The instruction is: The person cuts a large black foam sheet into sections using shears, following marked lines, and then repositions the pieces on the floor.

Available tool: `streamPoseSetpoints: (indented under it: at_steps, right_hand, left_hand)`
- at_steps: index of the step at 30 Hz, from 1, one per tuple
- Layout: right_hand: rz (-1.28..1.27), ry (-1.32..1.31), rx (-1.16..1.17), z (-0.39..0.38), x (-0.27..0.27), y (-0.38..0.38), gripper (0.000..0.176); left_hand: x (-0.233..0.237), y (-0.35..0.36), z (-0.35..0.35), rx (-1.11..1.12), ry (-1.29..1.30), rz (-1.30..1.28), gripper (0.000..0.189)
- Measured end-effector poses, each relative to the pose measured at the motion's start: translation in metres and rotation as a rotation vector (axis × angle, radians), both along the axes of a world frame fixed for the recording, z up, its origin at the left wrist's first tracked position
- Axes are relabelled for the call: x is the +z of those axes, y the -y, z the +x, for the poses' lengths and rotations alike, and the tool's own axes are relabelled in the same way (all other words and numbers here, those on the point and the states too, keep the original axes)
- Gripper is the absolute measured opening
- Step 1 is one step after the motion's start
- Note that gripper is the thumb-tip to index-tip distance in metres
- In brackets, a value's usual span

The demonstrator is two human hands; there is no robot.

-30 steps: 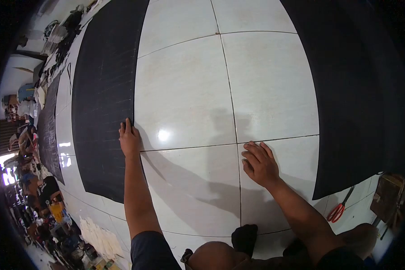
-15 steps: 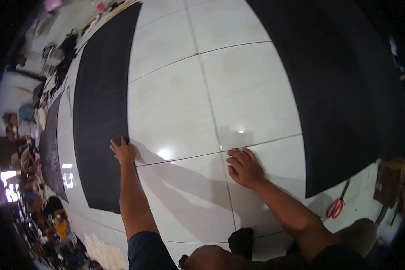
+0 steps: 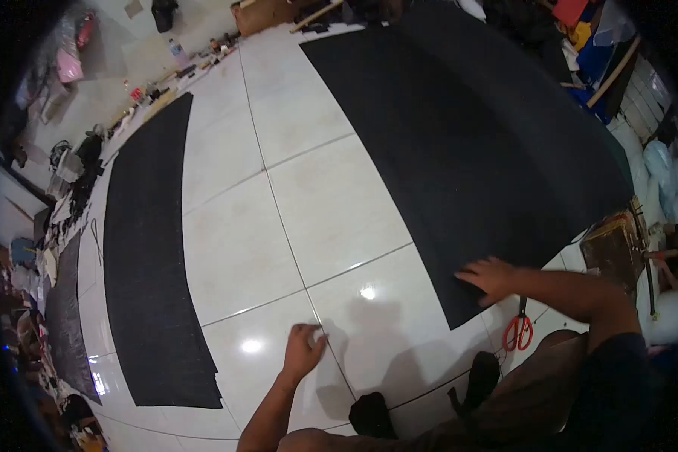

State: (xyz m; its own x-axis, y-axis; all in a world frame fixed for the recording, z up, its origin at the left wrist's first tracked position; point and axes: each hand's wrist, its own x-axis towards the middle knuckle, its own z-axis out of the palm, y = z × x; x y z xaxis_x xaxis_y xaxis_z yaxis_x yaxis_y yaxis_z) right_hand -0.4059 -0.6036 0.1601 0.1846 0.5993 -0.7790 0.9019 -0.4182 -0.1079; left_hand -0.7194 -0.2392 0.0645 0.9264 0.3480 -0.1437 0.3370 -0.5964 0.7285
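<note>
Across a white tiled floor [image 3: 339,192] lie two long dark sheets, with bare tile between them. Near the bottom corner of the wider right sheet [image 3: 497,158], the right hand [image 3: 490,279] reaches over the dark material, fingers spread; whether it presses down, I cannot tell. The left hand [image 3: 304,350], well apart from it, is above the tiles with fingers curled, nearer the narrower left sheet [image 3: 147,248]. Red-handled scissors [image 3: 517,331] lie just beside the right sheet's lower edge.
</note>
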Motion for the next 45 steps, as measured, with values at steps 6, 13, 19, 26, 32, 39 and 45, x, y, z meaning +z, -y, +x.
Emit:
streamPoseSetpoints:
  at_steps: [6,13,19,26,32,39,45]
  right_hand:
    - [0.112,0.134,-0.094,-0.032,-0.042,0.082,0.093]
    - [0.426,0.246,-0.024,-0.017,-0.089,0.109,0.061]
    - [0.907,0.229,-0.438,-0.013,-0.023,0.062,0.035]
    - [1.231,0.298,-0.183,-0.018,0.026,0.025,0.049]
    - [1.306,0.593,-0.145,0.03,0.072,0.111,0.058]
    - [1.008,1.261,-0.492,0.075,0.068,0.298,0.037]
    - [1.068,1.232,-0.529,0.099,0.009,0.296,0.03]
  left_hand:
    - [0.069,0.004,0.036,-0.224,-0.242,-0.063,0.038]
    - [0.086,0.042,0.139,-0.212,-0.212,-0.172,0.046]
    - [0.098,0.117,0.2,-0.032,-0.403,-0.679,0.065]
    - [0.132,0.127,0.275,0.11,0.039,-0.992,0.037]
    - [0.152,0.084,0.23,0.229,0.17,-0.771,0.03]
    - [0.142,0.055,0.163,0.307,0.294,-0.877,0.038]
    - [0.088,-0.046,0.057,0.553,0.267,-0.673,0.027]
